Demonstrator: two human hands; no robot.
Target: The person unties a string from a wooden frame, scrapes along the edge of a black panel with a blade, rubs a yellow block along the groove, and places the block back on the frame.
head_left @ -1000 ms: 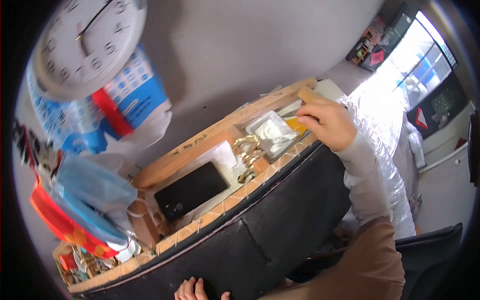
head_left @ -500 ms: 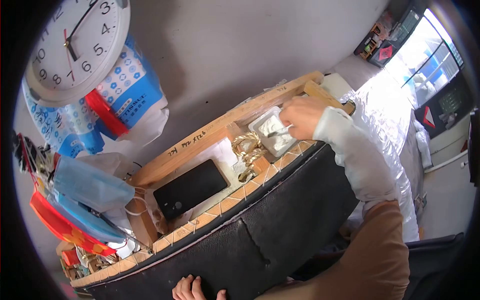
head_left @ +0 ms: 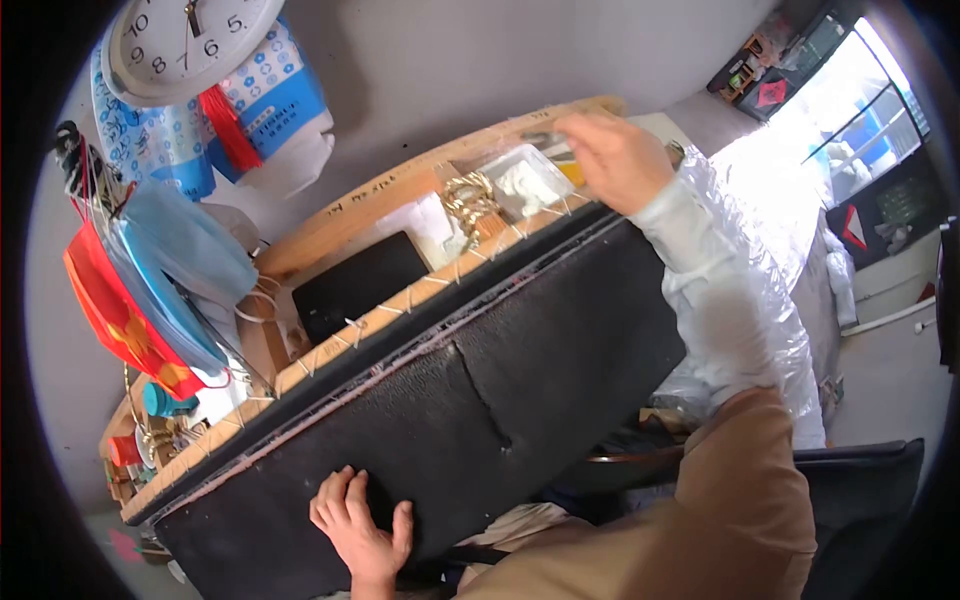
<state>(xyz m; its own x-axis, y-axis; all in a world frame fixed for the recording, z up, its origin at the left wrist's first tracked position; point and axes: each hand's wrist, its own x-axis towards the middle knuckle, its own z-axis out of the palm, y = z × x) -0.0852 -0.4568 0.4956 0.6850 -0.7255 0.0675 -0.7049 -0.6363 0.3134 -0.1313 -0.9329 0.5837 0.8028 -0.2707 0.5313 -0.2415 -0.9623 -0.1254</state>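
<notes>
My right hand [head_left: 622, 165] is above the right end of a wooden-edged ledge, its fingers pinched on a small grey tool [head_left: 540, 138], whose exact kind is blurred. Just to its left sits a white plastic tray [head_left: 550, 168] containing a white, lumpy substance [head_left: 525, 186]. A bundle of gold cord [head_left: 467, 203] lies on the near left side of that tray. My left hand [head_left: 360, 525] rests on a black leather-like panel [head_left: 520, 370], fingers spread and holding nothing. A short slit-like crease runs down the panel's middle.
A black phone [head_left: 362, 285] lies in the ledge. Face masks [head_left: 185, 260] and a red packet [head_left: 110, 300] hang at left, below a wall clock [head_left: 190, 50] and a blue tissue pack [head_left: 285, 110]. Silvery sheeting [head_left: 745, 200] covers the area at right.
My right hand has lifted the small tool out of the tray and up toward the back rail. My left hand shows farther up on the panel. The view has shifted.
</notes>
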